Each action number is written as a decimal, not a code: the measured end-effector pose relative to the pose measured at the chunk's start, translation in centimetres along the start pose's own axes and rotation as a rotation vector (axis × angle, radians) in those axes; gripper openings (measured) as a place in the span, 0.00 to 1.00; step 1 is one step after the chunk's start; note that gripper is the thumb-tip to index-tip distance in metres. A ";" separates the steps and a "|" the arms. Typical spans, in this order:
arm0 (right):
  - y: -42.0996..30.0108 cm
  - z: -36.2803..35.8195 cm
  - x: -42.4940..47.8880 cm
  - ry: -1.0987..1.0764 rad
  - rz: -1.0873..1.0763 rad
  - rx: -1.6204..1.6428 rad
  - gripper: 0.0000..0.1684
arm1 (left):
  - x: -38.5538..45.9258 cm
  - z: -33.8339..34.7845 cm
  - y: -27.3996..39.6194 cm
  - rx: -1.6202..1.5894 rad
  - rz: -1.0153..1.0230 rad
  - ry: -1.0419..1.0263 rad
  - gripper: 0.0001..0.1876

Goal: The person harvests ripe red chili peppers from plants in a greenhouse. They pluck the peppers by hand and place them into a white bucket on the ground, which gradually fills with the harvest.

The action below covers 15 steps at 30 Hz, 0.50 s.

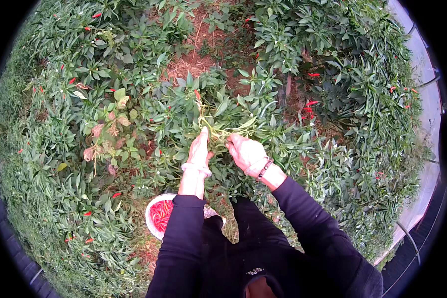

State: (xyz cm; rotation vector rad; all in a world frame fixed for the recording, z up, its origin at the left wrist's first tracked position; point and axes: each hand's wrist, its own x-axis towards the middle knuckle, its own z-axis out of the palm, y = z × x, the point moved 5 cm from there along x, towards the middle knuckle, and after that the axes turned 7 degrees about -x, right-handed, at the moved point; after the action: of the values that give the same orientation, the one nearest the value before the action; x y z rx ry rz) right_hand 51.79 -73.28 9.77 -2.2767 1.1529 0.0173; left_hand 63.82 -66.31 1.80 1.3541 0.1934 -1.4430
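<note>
Both hands are among the branches of a chili pepper plant (pixel 223 108) in front of me. My left hand (pixel 199 149) is against a pale green stem, its thumb pointing up; its fingers are mostly hidden, so its grip does not show. A red chili pepper (pixel 197 94) stands just above it. My right hand (pixel 244 149) has its fingertips pinched on thin, pale stems to the right of the left hand. A white bucket (pixel 148 215) with many red chili peppers (pixel 161 215) in it stands on the ground, below my left hand in the picture and partly behind my left sleeve.
Dense pepper plants with scattered red chilies (pixel 308 106) grow on both sides. A plant with browned leaves (pixel 97 130) is at the left. Bare reddish soil (pixel 199 48) shows ahead between rows. Plastic sheeting (pixel 426 111) with curved hoops (pixel 409 238) edges the right side.
</note>
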 end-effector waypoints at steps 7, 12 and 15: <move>-0.3 2.3 -4.4 0.052 -0.007 -0.009 0.07 | -0.8 -0.6 -3.7 -0.143 0.124 -0.001 0.08; -0.6 -2.1 -8.0 0.316 0.051 0.067 0.10 | -1.9 -1.8 -2.8 -0.203 0.101 0.027 0.05; -0.8 -2.8 -6.5 0.325 0.048 -0.106 0.13 | -0.9 -4.0 -3.6 -0.221 0.152 -0.018 0.05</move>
State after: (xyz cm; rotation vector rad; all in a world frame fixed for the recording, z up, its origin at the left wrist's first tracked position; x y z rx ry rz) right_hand 47.69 -69.54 14.19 -2.4052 1.4003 -0.2896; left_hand 63.31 -61.44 -0.73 1.1508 0.2263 -1.2672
